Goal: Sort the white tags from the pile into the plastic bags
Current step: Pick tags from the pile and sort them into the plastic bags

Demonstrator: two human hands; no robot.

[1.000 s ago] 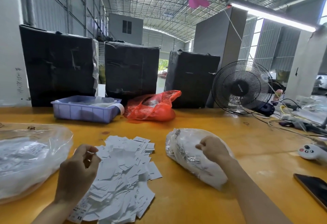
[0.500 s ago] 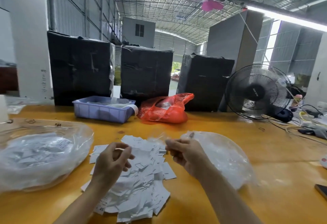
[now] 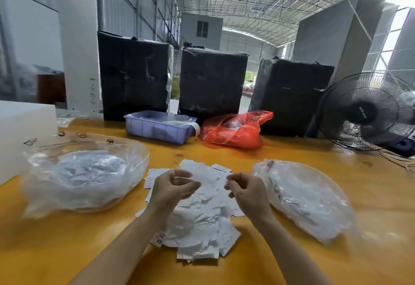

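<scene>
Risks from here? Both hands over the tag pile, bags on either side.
1. The fan faces the table; if it is running, loose tags could scatter off the pile.
2. Both clear bags, left bag and right bag, lie slumped with no obviously open mouth; tags may miss or slide out.
3. Left hand and right hand are curled close together above the pile; whether either holds a tag is unclear, so a mis-sort is possible.
</scene>
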